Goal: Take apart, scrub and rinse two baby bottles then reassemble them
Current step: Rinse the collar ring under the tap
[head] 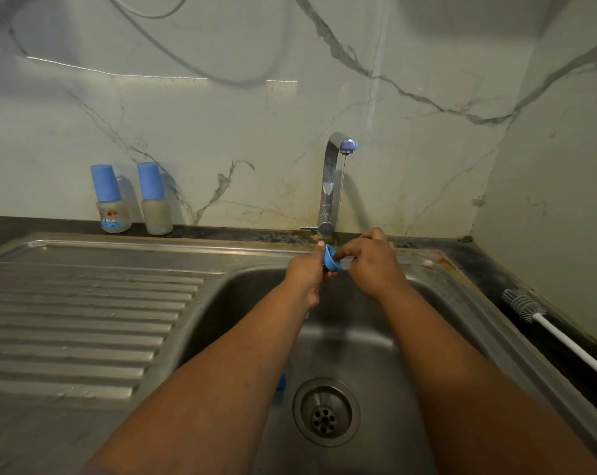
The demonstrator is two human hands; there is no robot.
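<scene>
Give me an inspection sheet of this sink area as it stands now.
Surface: stainless sink with ribbed drainboard, wet; dark counter stained near the corner.
Job's things: two capped baby bottles upright by the wall; blue bottle part under the tap's thin stream; bottle brush on the right counter.
Clutter: small blue item in the basin, partly hidden.
Hands: left hand grips the blue part; right hand fingers rub it.
Cables: a hose or cable reflected in the wall.
Surroundings: marble-look wall.
</scene>
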